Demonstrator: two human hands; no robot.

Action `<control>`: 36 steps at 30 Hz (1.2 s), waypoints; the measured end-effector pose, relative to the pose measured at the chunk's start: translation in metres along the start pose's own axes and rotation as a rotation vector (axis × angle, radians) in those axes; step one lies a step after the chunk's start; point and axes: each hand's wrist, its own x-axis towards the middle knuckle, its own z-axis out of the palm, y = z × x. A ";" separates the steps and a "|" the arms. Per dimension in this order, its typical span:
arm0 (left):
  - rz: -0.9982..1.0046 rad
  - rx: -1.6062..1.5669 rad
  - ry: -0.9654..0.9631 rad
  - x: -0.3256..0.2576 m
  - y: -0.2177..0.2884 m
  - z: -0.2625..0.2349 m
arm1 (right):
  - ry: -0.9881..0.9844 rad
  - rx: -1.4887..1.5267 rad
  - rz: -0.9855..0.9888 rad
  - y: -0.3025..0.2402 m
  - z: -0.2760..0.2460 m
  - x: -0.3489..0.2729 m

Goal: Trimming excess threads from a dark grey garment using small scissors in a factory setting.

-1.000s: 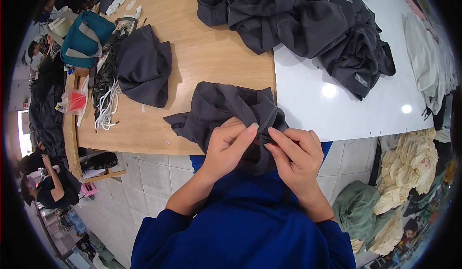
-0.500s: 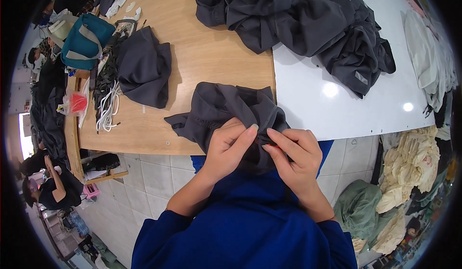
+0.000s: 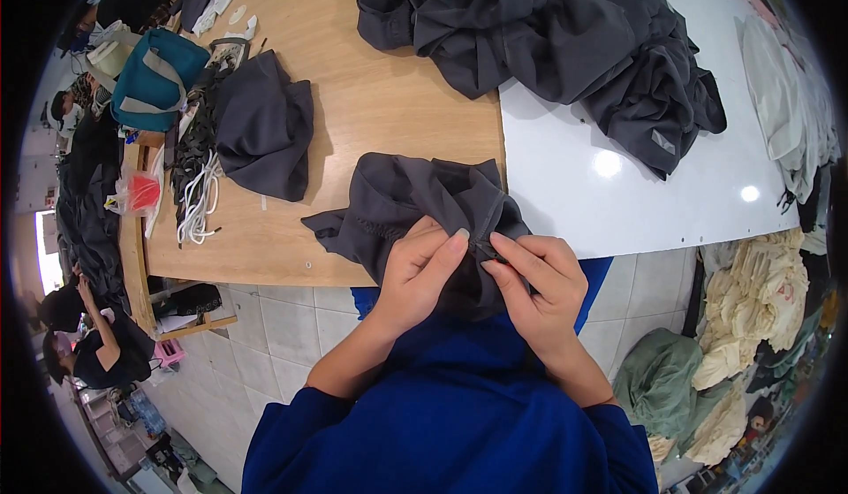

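A dark grey garment (image 3: 406, 201) lies bunched at the near edge of the wooden table (image 3: 371, 114) and hangs over toward me. My left hand (image 3: 422, 269) pinches its fabric from the left, fingers pointing right. My right hand (image 3: 537, 277) pinches the same fold from the right, and the fingertips of both hands nearly meet at a seam. My blue sleeves fill the lower middle of the view.
A big heap of dark grey garments (image 3: 548, 34) spans the far table and white board (image 3: 609, 193). A folded grey piece (image 3: 263, 127), white cords (image 3: 199, 198) and a teal bag (image 3: 152, 79) lie left. Pale cloth piles (image 3: 751, 300) sit on the floor at right. Other people (image 3: 97, 353) work at left.
Both hands stay on the garment's fold; the fingers have shifted slightly along the seam. The garment has barely moved.
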 end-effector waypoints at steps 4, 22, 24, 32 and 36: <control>-0.011 0.028 -0.016 0.001 0.002 -0.001 | 0.011 -0.016 -0.027 0.001 0.000 0.001; 0.058 -0.209 0.339 0.007 -0.006 -0.040 | 0.254 0.386 0.663 0.057 -0.024 0.026; 0.010 -0.150 0.337 0.005 -0.009 -0.059 | 0.257 0.466 0.716 0.058 -0.035 0.025; -0.393 0.088 0.014 -0.007 -0.033 -0.047 | -0.082 0.407 0.539 0.060 -0.019 -0.017; -0.255 0.302 -0.106 0.001 -0.036 -0.032 | -0.126 -0.102 0.170 0.046 -0.001 -0.029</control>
